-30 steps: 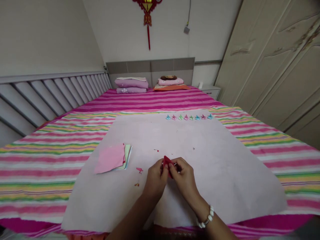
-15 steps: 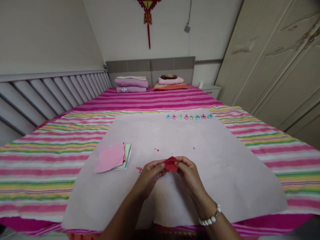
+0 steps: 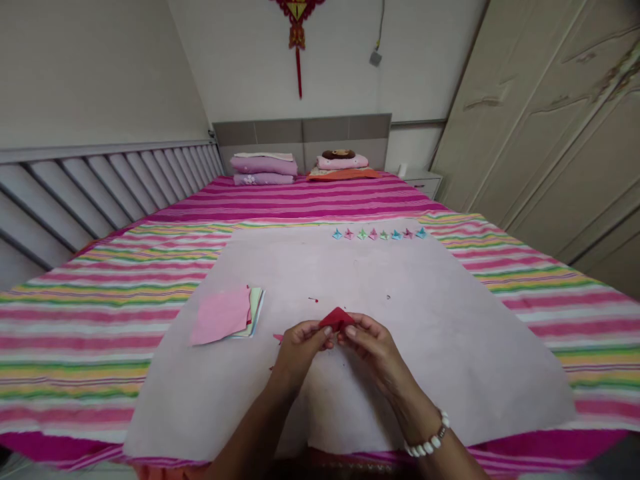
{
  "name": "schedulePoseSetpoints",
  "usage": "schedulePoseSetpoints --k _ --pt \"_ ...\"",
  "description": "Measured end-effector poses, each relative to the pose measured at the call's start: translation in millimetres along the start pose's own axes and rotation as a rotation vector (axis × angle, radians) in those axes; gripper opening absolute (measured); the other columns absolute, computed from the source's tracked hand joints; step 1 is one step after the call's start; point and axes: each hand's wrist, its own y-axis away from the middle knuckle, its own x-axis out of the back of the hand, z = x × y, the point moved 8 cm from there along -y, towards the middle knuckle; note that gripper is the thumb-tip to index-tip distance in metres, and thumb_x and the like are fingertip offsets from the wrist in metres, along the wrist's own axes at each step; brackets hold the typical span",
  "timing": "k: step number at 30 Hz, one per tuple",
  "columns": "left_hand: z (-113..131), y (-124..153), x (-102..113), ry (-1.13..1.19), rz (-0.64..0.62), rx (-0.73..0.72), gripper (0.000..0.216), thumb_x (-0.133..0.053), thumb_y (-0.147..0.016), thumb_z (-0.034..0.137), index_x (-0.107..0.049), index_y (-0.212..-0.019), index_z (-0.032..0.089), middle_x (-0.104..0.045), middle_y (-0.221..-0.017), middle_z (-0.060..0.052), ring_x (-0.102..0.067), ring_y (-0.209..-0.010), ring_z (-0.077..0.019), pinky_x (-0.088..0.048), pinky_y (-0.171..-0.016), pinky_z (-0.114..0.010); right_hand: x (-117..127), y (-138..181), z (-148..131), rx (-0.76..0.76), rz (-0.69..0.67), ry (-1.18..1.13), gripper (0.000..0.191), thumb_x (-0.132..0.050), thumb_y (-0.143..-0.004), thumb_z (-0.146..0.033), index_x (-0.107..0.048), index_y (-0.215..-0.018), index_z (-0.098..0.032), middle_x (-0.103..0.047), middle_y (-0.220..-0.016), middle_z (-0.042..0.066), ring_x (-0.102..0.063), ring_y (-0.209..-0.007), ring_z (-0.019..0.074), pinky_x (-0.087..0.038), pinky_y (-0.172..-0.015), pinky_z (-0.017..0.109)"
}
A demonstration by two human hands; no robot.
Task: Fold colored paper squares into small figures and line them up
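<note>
In the head view, holding a red paper (image 3: 336,318) between both hands, over the near middle of a pale sheet (image 3: 450,347) spread on the bed (image 3: 505,243). Folded to a blunt peak at the top. Pinched at the left side by the left hand (image 3: 303,348), with thumb near the lower edge and fingers curled in close. Pinched at the right side by the right hand (image 3: 374,345), with thumb on the near face and fingers bent behind, partly hidden. On the right wrist, a bracelet (image 3: 429,445) of mostly white beads.

To the left on the sheet, well apart from the hands, a paper pile (image 3: 220,317): pink on top, with red, green and pale edges jutting out on the right. Just beside the left hand, a pink bit (image 3: 278,339), partly covered. Beyond the hands, a red-tipped bit (image 3: 315,301) and a small dark mark (image 3: 389,297); too small to identify.

Along the far edge of the sheet, eight small folded papers (image 3: 373,234) in a row, in blue, pink and green.

At the back, on the right of the bed, a nightstand (image 3: 425,183) with a drawer front showing, contents hidden, and a white item (image 3: 402,170) on top. Farther right, a wardrobe (image 3: 540,133) with contents hidden behind doors. By the headboard (image 3: 345,130), folded bedding (image 3: 263,167) in two stacks.
</note>
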Motion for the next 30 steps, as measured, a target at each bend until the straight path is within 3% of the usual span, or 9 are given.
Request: schedulePoseSetpoints --k 3,6,11,17,23,30 --pt "-4 1 2 0.007 0.018 0.007 0.019 -0.072 -0.070 0.034 -0.070 -0.066 0.016 -0.065 -0.063 0.001 -0.056 -0.059 -0.0100 -0.045 -0.064 -0.022 3 -2 6 -0.002 -0.010 0.116 0.030 -0.084 -0.058 -0.029 -0.071 -0.082 -0.016 -0.066 -0.060 -0.001 -0.053 -0.049 0.0091 -0.042 -0.052 0.022" --pt "-4 2 1 0.008 0.004 0.005 0.019 -0.072 -0.070 0.035 -0.070 -0.067 0.016 -0.063 -0.061 0.002 -0.055 -0.062 -0.0111 -0.043 -0.064 -0.023 4 -4 11 -0.014 -0.009 0.219 0.026 -0.081 -0.060 -0.036 -0.069 -0.066 -0.014 -0.061 -0.050 -0.002 -0.046 -0.041 0.0074 -0.034 -0.045 0.021" --pt "3 0 -6 0.025 -0.069 -0.002 0.027 -0.078 -0.064 0.030 -0.072 -0.087 0.016 -0.071 -0.077 -0.003 -0.061 -0.076 -0.0163 -0.045 -0.075 -0.027 2 -1 11 0.000 0.000 0.313 0.027 -0.078 -0.063 -0.039 -0.066 -0.061 -0.015 -0.055 -0.044 -0.004 -0.044 -0.041 0.0081 -0.032 -0.045 0.021" --pt "12 -4 -10 -0.085 -0.067 -0.061 0.021 -0.070 -0.072 0.033 -0.069 -0.064 0.013 -0.061 -0.056 0.001 -0.053 -0.057 -0.0118 -0.040 -0.059 -0.024 -5 1 16 -0.008 -0.059 0.363 0.026 -0.077 -0.062 -0.039 -0.066 -0.062 -0.015 -0.053 -0.049 -0.004 -0.041 -0.042 0.0078 -0.033 -0.044 0.021" --pt "12 -6 -4 -0.085 0.000 -0.071 0.021 -0.067 -0.075 0.034 -0.070 -0.071 0.014 -0.064 -0.059 0.000 -0.054 -0.060 -0.0126 -0.041 -0.062 -0.025 -2 3 18 -0.020 -0.042 0.397 0.030 -0.077 -0.061 -0.041 -0.061 -0.056 -0.016 -0.048 -0.044 -0.006 -0.039 -0.040 0.0073 -0.030 -0.042 0.021" --pt "11 -3 -4 -0.082 -0.017 -0.087 0.021 -0.068 -0.073 0.034 -0.068 -0.067 0.015 -0.062 -0.058 0.001 -0.053 -0.057 -0.0118 -0.041 -0.060 -0.024 -3 5 9 0.011 -0.024 0.407 0.029 -0.074 -0.066 -0.043 -0.067 -0.067 -0.015 -0.058 -0.049 -0.003 -0.049 -0.044 0.0096 -0.035 -0.047 0.022"
